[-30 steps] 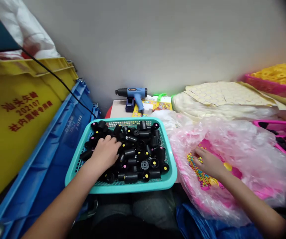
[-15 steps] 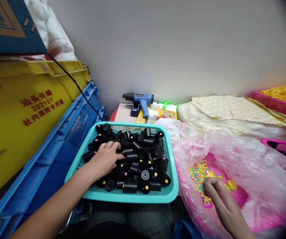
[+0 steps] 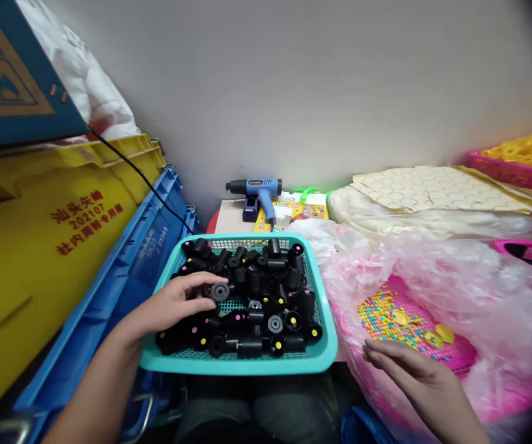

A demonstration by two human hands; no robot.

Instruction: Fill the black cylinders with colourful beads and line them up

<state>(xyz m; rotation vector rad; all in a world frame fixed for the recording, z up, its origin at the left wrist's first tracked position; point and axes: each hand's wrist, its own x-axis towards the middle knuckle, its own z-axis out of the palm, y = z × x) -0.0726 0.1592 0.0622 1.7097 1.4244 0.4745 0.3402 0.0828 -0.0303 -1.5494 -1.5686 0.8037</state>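
Note:
My left hand (image 3: 180, 302) pinches a black plastic cylinder (image 3: 220, 291) between thumb and fingers, its round ringed end facing me. Below and around it, a turquoise basket (image 3: 238, 366) holds many more black cylinders (image 3: 250, 346), some showing yellow or pink dots at their ends. To the right, my right hand (image 3: 409, 367) hovers over the near left edge of a plastic-lined pink basket (image 3: 463, 354). Its fingers are pressed together, and whatever may be in them is hidden. Small coloured beads (image 3: 379, 317) and a few yellow discs (image 3: 434, 338) lie inside that basket.
A blue heat gun (image 3: 261, 188) rests on yellow printed boxes (image 3: 294, 213) by the wall. Yellow (image 3: 39, 216) and blue crates (image 3: 122, 271) are stacked at left, a black cable hanging over them. Sheets of round stickers (image 3: 432, 191) and a basket of yellow parts (image 3: 525, 154) are at right.
My left hand has lifted a black cylinder out of the pile. My right hand has drawn back from over the beads toward the basket's near edge. The view has shifted slightly.

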